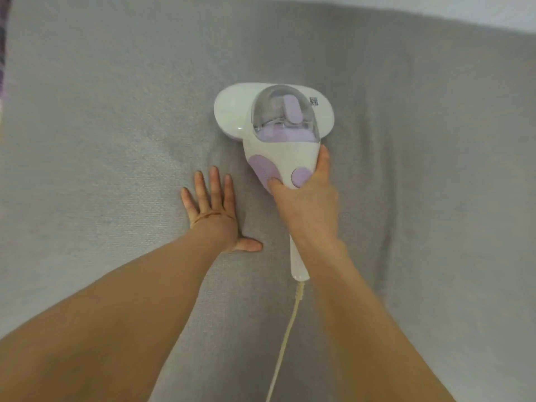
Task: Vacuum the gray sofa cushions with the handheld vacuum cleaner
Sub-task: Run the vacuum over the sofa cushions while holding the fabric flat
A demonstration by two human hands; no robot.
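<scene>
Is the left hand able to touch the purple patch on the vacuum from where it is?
Probably yes. The left hand lies flat on the gray cushion just beside the handheld vacuum, with nothing between them. The right hand grips the handle, its thumb covering only part of the purple patch.

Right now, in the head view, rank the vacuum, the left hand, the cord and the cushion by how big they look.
1. Cushion, fills the view.
2. Vacuum.
3. Left hand, flat on the cushion.
4. Cord: long but thin; runs out of frame, so unsure.
</scene>
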